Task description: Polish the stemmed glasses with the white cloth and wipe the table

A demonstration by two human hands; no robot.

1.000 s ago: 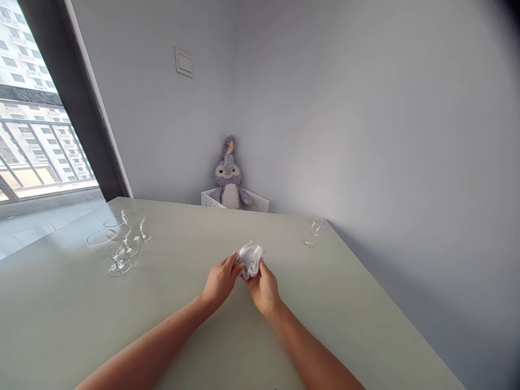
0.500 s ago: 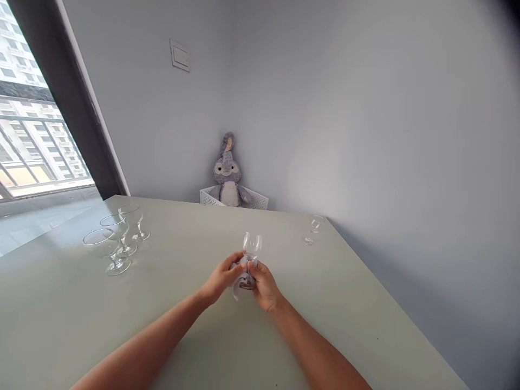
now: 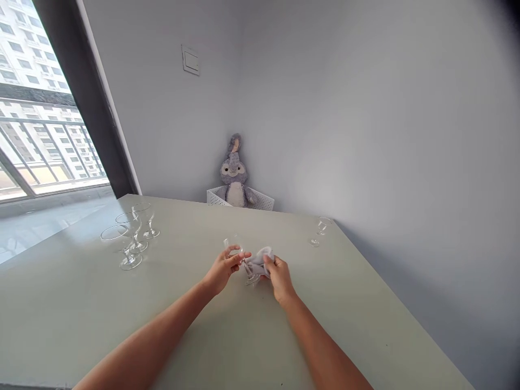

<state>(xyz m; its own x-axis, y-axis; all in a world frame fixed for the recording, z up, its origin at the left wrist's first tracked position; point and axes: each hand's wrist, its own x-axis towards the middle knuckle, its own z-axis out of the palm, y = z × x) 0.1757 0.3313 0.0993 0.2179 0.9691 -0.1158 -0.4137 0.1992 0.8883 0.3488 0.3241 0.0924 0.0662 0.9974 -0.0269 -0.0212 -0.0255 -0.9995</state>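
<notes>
My left hand grips a clear stemmed glass near the bottom of its bowl. The glass tilts, with its bowl to the upper left and its foot to the lower right. My right hand is closed on a pale grey cloth just right of the glass stem. Whether the cloth touches the stem I cannot tell. Some fingertips of my right hand are hidden behind the cloth.
Three stemmed glasses stand upright in a row at the table's left. A smaller glass stands near the far right edge of the table. Behind the table a plush rabbit sits in a white basket.
The glass has gone from upright to tilted left. My right hand has moved right with the cloth, off the stem. My left hand now holds the bowl. The view has shifted slightly.
</notes>
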